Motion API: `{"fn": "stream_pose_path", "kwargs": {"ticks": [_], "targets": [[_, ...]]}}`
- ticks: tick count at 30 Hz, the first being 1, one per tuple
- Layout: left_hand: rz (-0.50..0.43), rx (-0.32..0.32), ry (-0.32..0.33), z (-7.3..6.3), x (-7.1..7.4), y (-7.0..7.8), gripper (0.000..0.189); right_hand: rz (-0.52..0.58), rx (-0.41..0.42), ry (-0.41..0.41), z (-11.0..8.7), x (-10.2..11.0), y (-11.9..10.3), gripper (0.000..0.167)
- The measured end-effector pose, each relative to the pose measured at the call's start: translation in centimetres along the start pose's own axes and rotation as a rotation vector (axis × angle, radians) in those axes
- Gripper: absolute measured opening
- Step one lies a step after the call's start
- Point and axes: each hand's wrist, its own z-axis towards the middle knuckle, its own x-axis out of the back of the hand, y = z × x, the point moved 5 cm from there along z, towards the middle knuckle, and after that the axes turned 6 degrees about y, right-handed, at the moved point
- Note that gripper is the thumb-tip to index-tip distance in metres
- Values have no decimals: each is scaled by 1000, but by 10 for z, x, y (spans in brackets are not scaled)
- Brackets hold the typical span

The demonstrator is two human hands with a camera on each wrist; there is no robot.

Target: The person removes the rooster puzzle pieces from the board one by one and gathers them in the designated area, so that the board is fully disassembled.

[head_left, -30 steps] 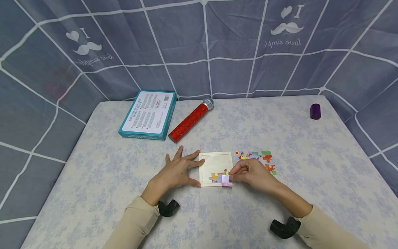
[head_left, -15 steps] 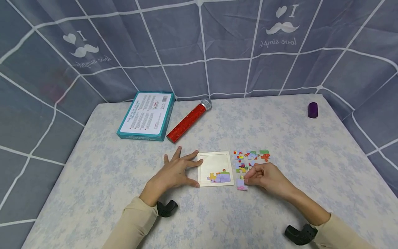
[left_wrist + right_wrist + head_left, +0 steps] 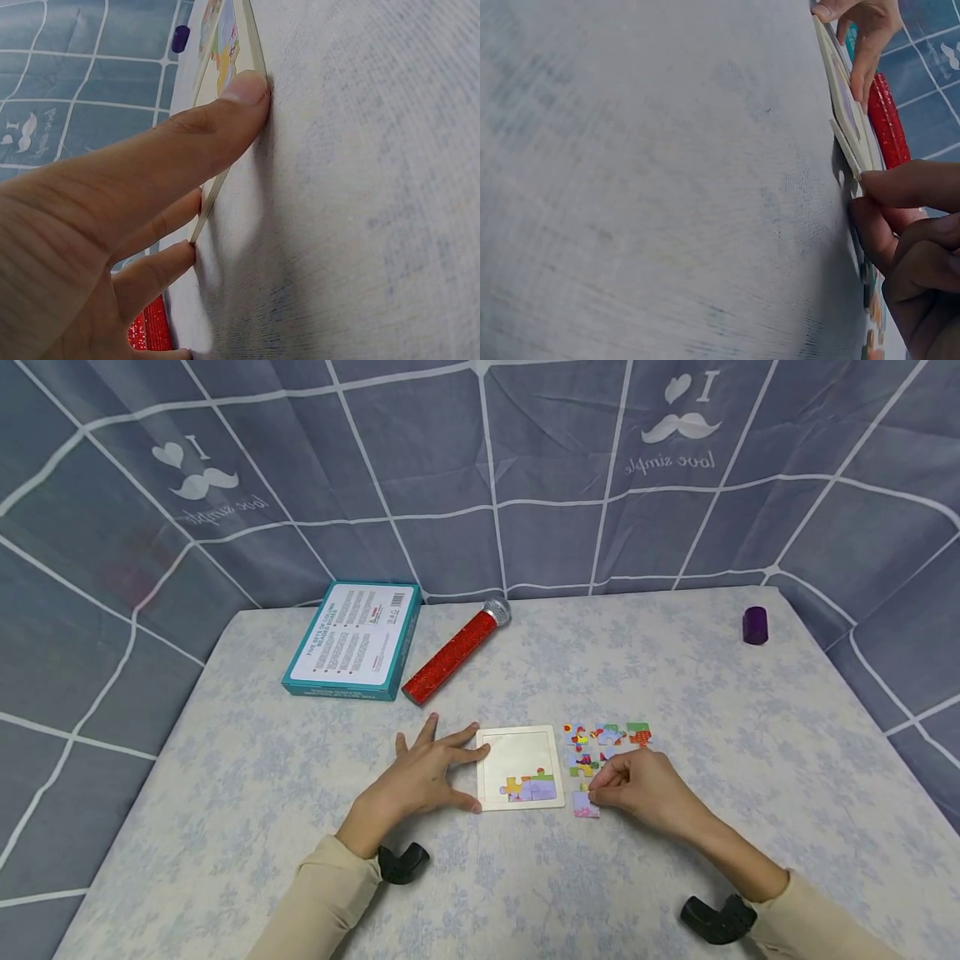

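My left hand [image 3: 420, 775] has its fingers spread, with thumb and fingertips at the left edge of a square wooden puzzle tray [image 3: 517, 737]. A few joined puzzle pieces, yellow, lilac and green, lie in the tray's lower right part. Just right of the tray, my right hand [image 3: 648, 793] pinches a lilac puzzle piece [image 3: 585, 806] between thumb and index finger. The right wrist view shows this piece [image 3: 846, 150] edge-on at the fingertips, close beside the tray. In the left wrist view the left thumb [image 3: 247, 88] presses against the tray's edge.
Several loose puzzle pieces [image 3: 583, 737] lie right of the tray, partly hidden by the right hand. Behind the tray are a red glittery microphone [image 3: 453, 656] and a teal box [image 3: 352, 635]. A small purple cylinder [image 3: 755, 626] stands at the back right, before a grey-blue curtain.
The right hand has drawn the lilac piece from over the tray's lower right corner to the tray's right side. Since half a second ago the piece has turned slightly. The left hand stays put.
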Motion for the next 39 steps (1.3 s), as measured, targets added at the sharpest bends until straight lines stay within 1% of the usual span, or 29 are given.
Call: {"fn": "stream_pose_path", "kwargs": {"ticks": [7, 15, 18, 22, 28, 33, 36, 39], "targets": [[-4, -9, -2, 0, 0, 1, 81, -50, 20, 3, 1, -1, -2, 6], [3, -3, -4, 0, -1, 0, 80, -66, 50, -7, 2, 2, -4, 5], [10, 3, -8, 0, -1, -1, 80, -71, 60, 2, 3, 4, -4, 5], [10, 5, -8, 0, -1, -1, 80, -64, 94, 13, 6, 2, -7, 4], [-1, -3, -6, 0, -1, -1, 80, -72, 160, 14, 14, -13, -20, 10], [-4, -2, -9, 0, -1, -3, 79, -52, 235, -32, 20, -30, -36, 16], [-3, -13, -8, 0, -1, -2, 79, -34, 278, -66, 23, -39, -41, 21], [-1, -25, -5, 0, -1, -2, 78, -51, 297, -77, 25, -44, -43, 25]]}}
